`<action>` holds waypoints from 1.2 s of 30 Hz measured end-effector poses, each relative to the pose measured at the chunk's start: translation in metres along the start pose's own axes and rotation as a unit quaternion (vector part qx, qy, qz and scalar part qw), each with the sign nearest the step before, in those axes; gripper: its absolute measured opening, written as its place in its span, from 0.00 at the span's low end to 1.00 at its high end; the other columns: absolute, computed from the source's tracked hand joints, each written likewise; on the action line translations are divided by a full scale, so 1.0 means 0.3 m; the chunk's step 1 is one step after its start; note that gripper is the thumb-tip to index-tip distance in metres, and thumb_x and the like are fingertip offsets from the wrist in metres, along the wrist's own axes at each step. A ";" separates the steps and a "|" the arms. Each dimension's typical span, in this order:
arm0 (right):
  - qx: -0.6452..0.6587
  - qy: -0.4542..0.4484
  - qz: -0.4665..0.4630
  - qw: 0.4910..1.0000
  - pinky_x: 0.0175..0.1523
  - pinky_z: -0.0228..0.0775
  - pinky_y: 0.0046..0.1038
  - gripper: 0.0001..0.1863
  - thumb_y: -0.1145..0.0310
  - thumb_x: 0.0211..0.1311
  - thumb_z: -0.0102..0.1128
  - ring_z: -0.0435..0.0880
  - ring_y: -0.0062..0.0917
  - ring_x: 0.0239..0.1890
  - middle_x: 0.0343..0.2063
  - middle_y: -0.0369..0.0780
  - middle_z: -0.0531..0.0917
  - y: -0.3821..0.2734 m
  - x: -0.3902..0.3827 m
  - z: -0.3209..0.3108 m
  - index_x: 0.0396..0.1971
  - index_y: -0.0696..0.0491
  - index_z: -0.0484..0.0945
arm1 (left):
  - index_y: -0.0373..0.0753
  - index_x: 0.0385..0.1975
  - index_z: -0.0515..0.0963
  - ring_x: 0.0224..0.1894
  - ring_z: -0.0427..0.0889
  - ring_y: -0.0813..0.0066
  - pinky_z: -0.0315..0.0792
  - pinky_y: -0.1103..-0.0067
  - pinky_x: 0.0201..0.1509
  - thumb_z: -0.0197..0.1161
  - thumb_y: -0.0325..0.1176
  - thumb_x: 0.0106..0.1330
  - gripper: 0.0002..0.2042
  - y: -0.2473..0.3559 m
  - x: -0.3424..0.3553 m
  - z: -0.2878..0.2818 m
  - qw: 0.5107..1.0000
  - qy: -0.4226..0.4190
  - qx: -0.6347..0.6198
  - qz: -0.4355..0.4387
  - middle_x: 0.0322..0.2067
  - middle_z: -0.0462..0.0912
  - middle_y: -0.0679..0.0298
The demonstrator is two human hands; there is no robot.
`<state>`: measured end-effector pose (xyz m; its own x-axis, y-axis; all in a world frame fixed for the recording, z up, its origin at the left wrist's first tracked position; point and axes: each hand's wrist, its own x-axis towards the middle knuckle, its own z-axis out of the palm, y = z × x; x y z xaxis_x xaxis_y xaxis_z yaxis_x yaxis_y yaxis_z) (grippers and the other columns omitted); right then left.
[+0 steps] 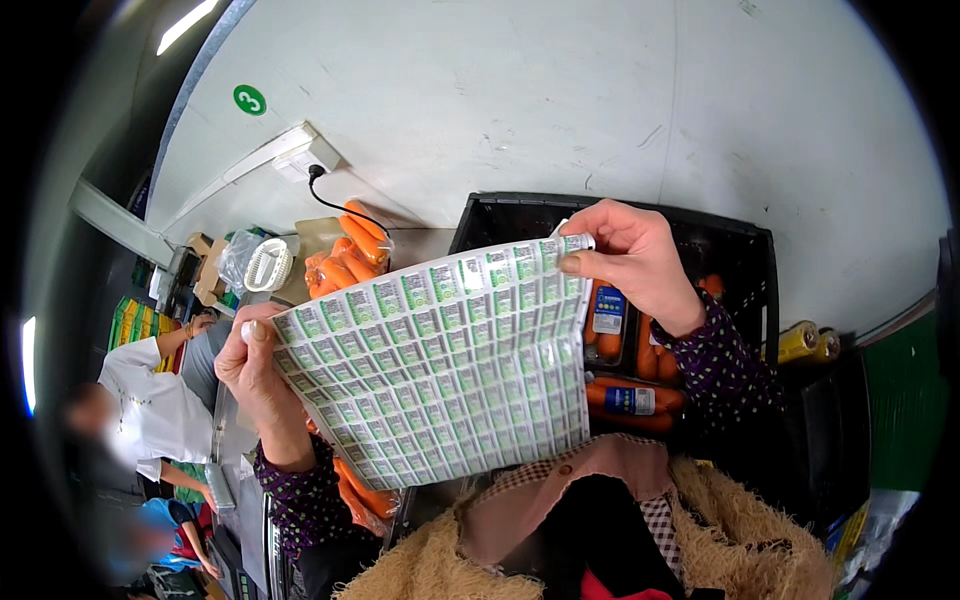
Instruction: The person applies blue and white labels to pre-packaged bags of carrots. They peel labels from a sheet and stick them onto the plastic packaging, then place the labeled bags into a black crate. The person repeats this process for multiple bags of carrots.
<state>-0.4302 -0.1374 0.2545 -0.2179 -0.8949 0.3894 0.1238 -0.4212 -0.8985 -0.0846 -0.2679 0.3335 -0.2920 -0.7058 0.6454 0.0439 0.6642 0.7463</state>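
I hold up a large sheet of small green-and-white stickers (440, 365) in front of me. My left hand (255, 375) grips its left edge. My right hand (630, 255) pinches the upper right corner, where one sticker is lifted between thumb and finger. Behind the sheet stands a black plastic crate (740, 250) holding bagged carrots (630, 400) with blue labels.
More bagged carrots (345, 260) lie on the table to the left, next to a white plastic object (268, 265) and a wall socket with a black cable (318, 172). A person in white (150, 400) works at far left. Yellow rolls (808, 340) lie at right.
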 end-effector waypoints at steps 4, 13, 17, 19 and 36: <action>-0.039 -0.005 0.014 0.999 0.34 0.72 0.15 0.06 0.79 0.55 0.66 0.80 0.12 0.30 0.28 0.34 0.82 -0.007 -0.004 -0.018 0.32 0.61 0.78 | 0.28 0.31 0.81 0.38 0.77 0.73 0.68 0.81 0.45 0.69 0.34 0.58 0.12 0.020 0.002 0.014 0.999 -0.017 -0.003 0.044 0.36 0.80 0.59; -0.020 -0.063 0.030 0.997 0.35 0.70 0.15 0.03 0.78 0.59 0.63 0.77 0.11 0.30 0.27 0.33 0.80 0.007 -0.039 -0.022 0.30 0.60 0.77 | 0.25 0.33 0.80 0.38 0.77 0.71 0.68 0.79 0.45 0.67 0.33 0.60 0.13 0.029 0.012 -0.060 0.993 -0.062 0.048 0.084 0.36 0.81 0.55; -0.047 -0.085 0.033 0.995 0.33 0.66 0.16 0.04 0.77 0.60 0.62 0.74 0.11 0.29 0.27 0.32 0.77 -0.005 -0.051 -0.010 0.29 0.60 0.75 | 0.26 0.33 0.80 0.39 0.76 0.72 0.67 0.80 0.45 0.66 0.35 0.61 0.14 0.047 0.005 -0.072 0.995 -0.048 0.054 0.070 0.37 0.80 0.56; -0.037 -0.104 -0.001 0.994 0.32 0.67 0.15 0.05 0.75 0.62 0.62 0.73 0.10 0.28 0.25 0.31 0.77 0.003 -0.055 0.019 0.31 0.59 0.76 | 0.26 0.33 0.80 0.39 0.76 0.72 0.67 0.80 0.45 0.66 0.35 0.61 0.14 0.047 0.009 -0.071 0.994 -0.053 0.058 0.081 0.36 0.81 0.57; -0.228 -0.205 -0.028 0.952 0.39 0.71 0.23 0.14 0.70 0.50 0.71 0.80 0.22 0.33 0.29 0.39 0.81 0.010 0.032 0.098 0.36 0.57 0.81 | 0.27 0.33 0.80 0.34 0.78 0.77 0.70 0.83 0.40 0.62 0.28 0.61 0.08 0.086 -0.011 -0.023 0.992 -0.057 0.111 -0.028 0.32 0.83 0.59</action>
<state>-0.4034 -0.1515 0.2616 0.1953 -0.8950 0.4010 -0.3293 -0.4450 -0.8328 -0.0760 -0.2502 0.3516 -0.3952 -0.7192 0.5714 -0.1834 0.6713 0.7181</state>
